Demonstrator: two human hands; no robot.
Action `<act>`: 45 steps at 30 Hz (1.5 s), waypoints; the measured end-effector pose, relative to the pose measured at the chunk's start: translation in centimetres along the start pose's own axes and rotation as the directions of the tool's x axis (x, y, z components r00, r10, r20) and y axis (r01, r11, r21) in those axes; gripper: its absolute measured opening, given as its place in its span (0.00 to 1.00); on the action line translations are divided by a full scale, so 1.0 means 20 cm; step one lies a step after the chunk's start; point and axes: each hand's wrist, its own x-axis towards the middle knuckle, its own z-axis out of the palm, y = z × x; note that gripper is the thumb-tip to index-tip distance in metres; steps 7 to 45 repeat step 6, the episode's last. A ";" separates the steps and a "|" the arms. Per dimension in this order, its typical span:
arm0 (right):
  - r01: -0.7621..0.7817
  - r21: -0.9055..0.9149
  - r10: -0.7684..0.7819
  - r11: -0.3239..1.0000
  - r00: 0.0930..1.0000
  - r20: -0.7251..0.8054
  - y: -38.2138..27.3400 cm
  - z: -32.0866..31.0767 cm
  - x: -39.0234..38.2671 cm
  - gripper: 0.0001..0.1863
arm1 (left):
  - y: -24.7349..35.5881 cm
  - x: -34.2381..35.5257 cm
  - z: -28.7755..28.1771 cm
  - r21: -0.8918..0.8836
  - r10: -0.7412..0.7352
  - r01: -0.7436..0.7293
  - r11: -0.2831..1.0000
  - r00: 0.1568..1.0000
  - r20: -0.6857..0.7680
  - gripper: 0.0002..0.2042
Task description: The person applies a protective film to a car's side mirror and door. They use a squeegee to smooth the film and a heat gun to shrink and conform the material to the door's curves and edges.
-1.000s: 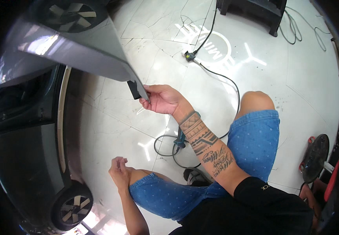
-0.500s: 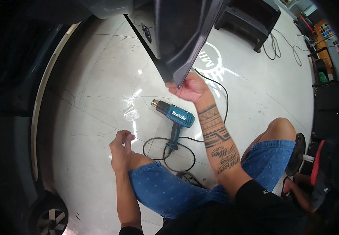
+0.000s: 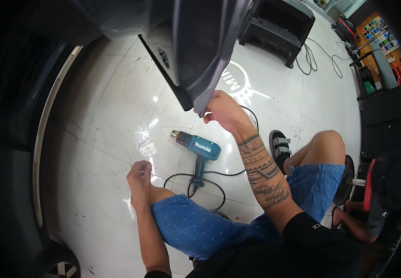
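At the top centre hangs the dark grey corner of an open car door (image 3: 212, 51), tapering to a point toward me. My right hand (image 3: 221, 110) is at the right side of that point, its fingers closed round the edge and partly hidden by it. Beside my left knee, my left hand (image 3: 139, 180) is raised with thumb and fingers pressed together; whatever it may hold is too small to make out. Between my arms a teal and black heat gun (image 3: 203, 147) lies on the floor, its metal nozzle pointing left.
The heat gun's black cord (image 3: 221, 197) loops near my left knee. A car body with a light sill strip (image 3: 47, 120) runs along the left. A black step stool (image 3: 279, 32) stands at the far right. Another person's leg (image 3: 356, 222) shows at lower right.
My right hand has turned over, from palm up beneath the door's point to gripping its right side. The view has shifted, and a sandalled foot now shows beyond my right forearm.
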 end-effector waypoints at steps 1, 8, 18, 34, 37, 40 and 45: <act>0.028 -0.054 -0.029 0.998 0.999 -0.028 0.01 0.00 0.00 0.09 | -0.01 0.00 0.02 0.029 -0.008 0.009 1.000 1.000 -0.015 0.03; 0.101 -0.207 -0.122 0.973 0.989 -0.087 0.02 0.01 0.04 0.11 | -0.13 0.02 0.02 0.190 -0.120 0.117 0.975 0.993 0.008 0.06; 0.101 -0.207 -0.122 0.973 0.989 -0.087 0.02 0.01 0.04 0.11 | -0.13 0.02 0.02 0.190 -0.120 0.117 0.975 0.993 0.008 0.06; 0.101 -0.207 -0.122 0.973 0.989 -0.087 0.02 0.01 0.04 0.11 | -0.13 0.02 0.02 0.190 -0.120 0.117 0.975 0.993 0.008 0.06; 0.101 -0.207 -0.122 0.973 0.989 -0.087 0.02 0.01 0.04 0.11 | -0.13 0.02 0.02 0.190 -0.120 0.117 0.975 0.993 0.008 0.06; 0.101 -0.207 -0.122 0.973 0.989 -0.087 0.02 0.01 0.04 0.11 | -0.13 0.02 0.02 0.190 -0.120 0.117 0.975 0.993 0.008 0.06; 0.101 -0.207 -0.122 0.973 0.989 -0.087 0.02 0.01 0.04 0.11 | -0.13 0.02 0.02 0.190 -0.120 0.117 0.975 0.993 0.008 0.06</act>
